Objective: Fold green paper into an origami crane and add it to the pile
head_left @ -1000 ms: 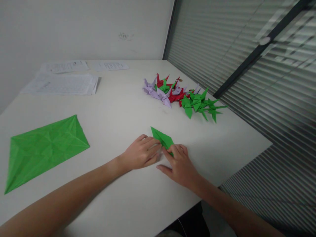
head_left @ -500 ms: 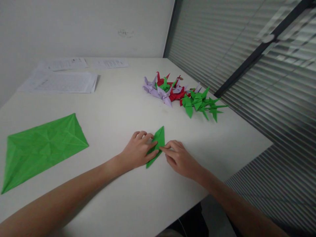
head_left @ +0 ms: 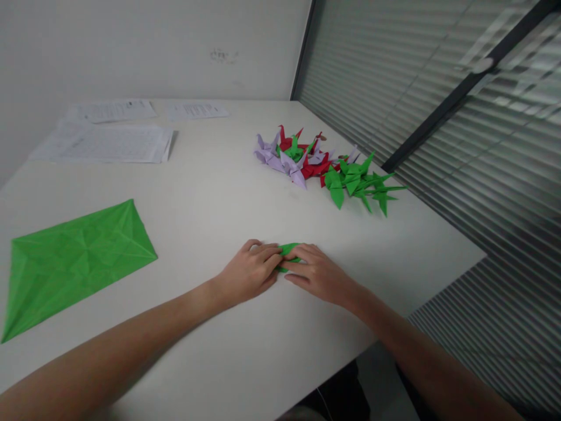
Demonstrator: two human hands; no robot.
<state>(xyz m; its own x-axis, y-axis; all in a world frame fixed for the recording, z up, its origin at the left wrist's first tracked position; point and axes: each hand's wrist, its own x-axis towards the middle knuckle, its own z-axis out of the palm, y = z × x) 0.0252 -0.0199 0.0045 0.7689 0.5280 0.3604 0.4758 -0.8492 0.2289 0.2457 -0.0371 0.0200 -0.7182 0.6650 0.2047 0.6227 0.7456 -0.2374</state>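
Observation:
A small folded green origami paper (head_left: 289, 250) lies on the white table between my hands, and most of it is hidden under my fingers. My left hand (head_left: 254, 270) covers its left end, fingers bent and closed on it. From the other side, my right hand (head_left: 319, 273) grips the right part, its fingers close together over the paper. The fingertips of both hands meet near the paper's middle.
A creased, unfolded green sheet (head_left: 83, 257) lies at the left. Beyond my hands sits a pile of purple, red and green origami cranes (head_left: 324, 166). Printed papers (head_left: 109, 143) lie at the back left. Window blinds (head_left: 438, 117) run along the table's right edge.
The folded green paper has turned from near upright in view to lying more sideways. Both hands now cover more of it, with the fingertips closer together.

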